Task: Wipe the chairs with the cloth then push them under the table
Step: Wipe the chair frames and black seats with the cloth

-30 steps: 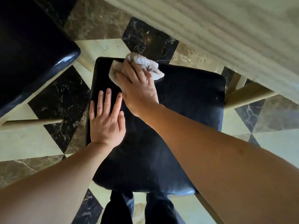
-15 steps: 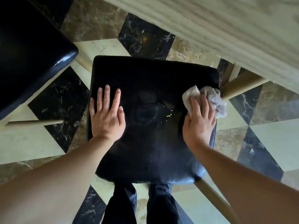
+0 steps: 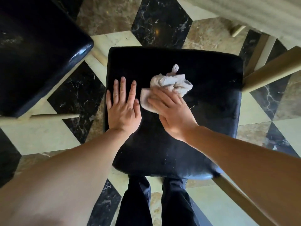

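Observation:
A chair with a black padded seat [image 3: 203, 82] and pale wooden legs stands right below me. My left hand [image 3: 124, 105] lies flat on the seat's left side, fingers spread, holding nothing. My right hand [image 3: 171, 110] presses a crumpled white cloth [image 3: 171, 83] onto the middle of the seat, fingers over the cloth's near edge. The table [image 3: 260, 12], a pale wooden top, runs across the upper right corner, just beyond the seat's far edge.
A second black-seated chair [image 3: 37, 51] stands at the upper left, close to the first. The floor is marble in black, brown and cream diamonds [image 3: 159, 25]. My dark trouser legs [image 3: 156, 201] are at the seat's near edge. A wooden chair leg [image 3: 273, 69] sticks out right.
My right hand has swept the cloth from the seat's far left corner to its right edge and back to the middle. My left hand has stayed flat on the seat.

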A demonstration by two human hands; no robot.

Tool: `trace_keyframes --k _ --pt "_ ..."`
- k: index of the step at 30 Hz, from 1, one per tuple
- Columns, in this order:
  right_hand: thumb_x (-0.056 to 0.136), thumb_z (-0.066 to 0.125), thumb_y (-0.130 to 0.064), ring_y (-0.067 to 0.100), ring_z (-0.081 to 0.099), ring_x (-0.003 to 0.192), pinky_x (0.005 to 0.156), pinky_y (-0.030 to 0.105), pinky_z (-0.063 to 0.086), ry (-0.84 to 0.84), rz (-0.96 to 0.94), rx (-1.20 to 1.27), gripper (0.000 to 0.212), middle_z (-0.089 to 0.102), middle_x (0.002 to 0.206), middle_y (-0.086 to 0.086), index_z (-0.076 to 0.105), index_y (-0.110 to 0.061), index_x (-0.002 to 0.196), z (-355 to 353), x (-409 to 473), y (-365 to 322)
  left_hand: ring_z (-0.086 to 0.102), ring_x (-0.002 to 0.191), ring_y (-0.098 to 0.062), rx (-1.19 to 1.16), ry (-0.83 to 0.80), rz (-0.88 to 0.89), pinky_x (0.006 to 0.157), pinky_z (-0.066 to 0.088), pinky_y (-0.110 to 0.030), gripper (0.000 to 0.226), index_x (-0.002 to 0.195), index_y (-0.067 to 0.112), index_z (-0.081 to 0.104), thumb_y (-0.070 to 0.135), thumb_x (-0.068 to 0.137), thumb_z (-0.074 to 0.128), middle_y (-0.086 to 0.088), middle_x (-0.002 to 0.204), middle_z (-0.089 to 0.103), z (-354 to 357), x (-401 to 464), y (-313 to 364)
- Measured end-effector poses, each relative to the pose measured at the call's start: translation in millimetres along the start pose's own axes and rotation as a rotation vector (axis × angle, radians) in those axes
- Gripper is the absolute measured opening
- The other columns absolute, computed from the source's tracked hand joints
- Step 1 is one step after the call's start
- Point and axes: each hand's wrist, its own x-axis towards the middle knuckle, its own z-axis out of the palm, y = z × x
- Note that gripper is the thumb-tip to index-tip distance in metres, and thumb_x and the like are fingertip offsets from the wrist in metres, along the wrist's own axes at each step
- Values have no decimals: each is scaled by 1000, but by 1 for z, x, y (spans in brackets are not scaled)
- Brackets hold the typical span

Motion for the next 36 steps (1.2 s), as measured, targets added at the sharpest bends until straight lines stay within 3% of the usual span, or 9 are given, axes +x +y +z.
trace_keyframes --k 6,12,14,16,21,24,26,33,36 --pt "92 62 -24 27 5 157 126 46 -1 -470 -718 -202 72 15 170 2 32 -26 157 -1 -121 21 2 157 -26 -14 30 -1 125 5 -52 60 162 28 11 37 104 23 -8 171 6 4 -1 -1" --pt "85 68 -13 25 17 153 126 42 -8 -614 -1049 -221 63 31 165 2 51 -25 144 -30 -124 56 4 157 -27 -20 46 7 124 8 -53 61 162 28 15 37 103 27 -8 171 9 5 2 -3" --pt "79 75 -12 22 20 152 126 41 -7 -660 -1048 -225 68 35 163 -2 54 -28 141 -48 -118 75 3 157 -27 -33 47 10 124 6 -52 61 162 28 15 37 103 27 -8 171 9 7 1 -3" --pt "74 83 -11 22 29 151 127 43 9 -611 -896 -287 77 37 162 -2 53 -29 143 -68 -103 104 3 157 -27 -16 64 8 125 6 -52 61 162 28 15 37 103 27 -8 171 9 8 0 -2" --pt "82 63 2 36 36 147 118 56 30 -26 -23 -216 65 41 159 9 56 -15 144 -86 -32 137 2 157 -26 8 62 -2 124 4 -51 62 162 28 13 36 102 28 -8 171 7 11 0 -2" --pt "83 54 2 41 32 146 117 60 26 149 179 -116 61 40 159 14 55 -9 143 -66 -3 115 2 157 -27 25 69 -3 124 4 -51 63 162 28 11 36 102 27 -8 171 6 11 1 -2" --pt "85 55 4 39 30 148 119 61 21 129 135 -84 62 38 159 14 53 -9 145 -55 -6 107 3 157 -28 47 67 7 123 4 -52 63 162 27 11 36 102 27 -9 171 7 9 1 -1" --pt "83 67 2 33 30 150 120 59 23 -159 -441 -73 64 42 159 9 57 -16 143 -42 -68 88 5 157 -29 71 57 22 123 7 -53 62 162 26 13 33 102 28 -12 170 11 4 0 3" --pt "85 67 -4 27 16 155 127 50 6 -404 -781 -136 70 30 165 3 48 -23 150 -31 -113 80 6 156 -31 62 26 17 124 8 -54 62 162 24 14 33 102 27 -13 170 12 1 1 1"
